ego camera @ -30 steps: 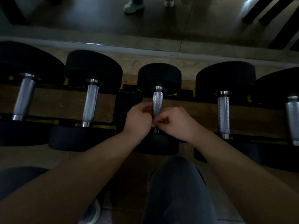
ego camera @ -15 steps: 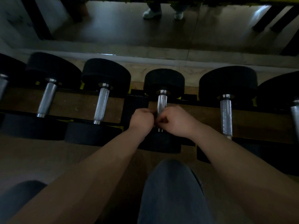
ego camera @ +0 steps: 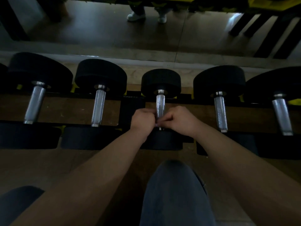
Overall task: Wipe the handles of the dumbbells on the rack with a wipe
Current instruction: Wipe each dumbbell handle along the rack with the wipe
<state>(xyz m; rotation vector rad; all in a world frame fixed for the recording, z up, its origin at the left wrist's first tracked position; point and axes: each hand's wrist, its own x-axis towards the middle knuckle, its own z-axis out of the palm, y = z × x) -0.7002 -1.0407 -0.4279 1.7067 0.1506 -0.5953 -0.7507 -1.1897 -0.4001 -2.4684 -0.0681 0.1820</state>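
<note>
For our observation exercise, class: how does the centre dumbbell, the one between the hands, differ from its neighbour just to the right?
The centre dumbbell has smaller black heads than the right neighbour. The left hand and right hand grip the centre dumbbell's handle low down, while the right neighbour's handle is bare and untouched. Both lie across the rack and have textured metal handles.

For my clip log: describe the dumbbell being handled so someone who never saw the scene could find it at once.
A dark rack holds a row of black round-headed dumbbells with silver handles. Look at the middle dumbbell, above the person's grey-clad knee. It has the smallest heads, and the left hand and right hand both grip its knurled silver handle.
</note>
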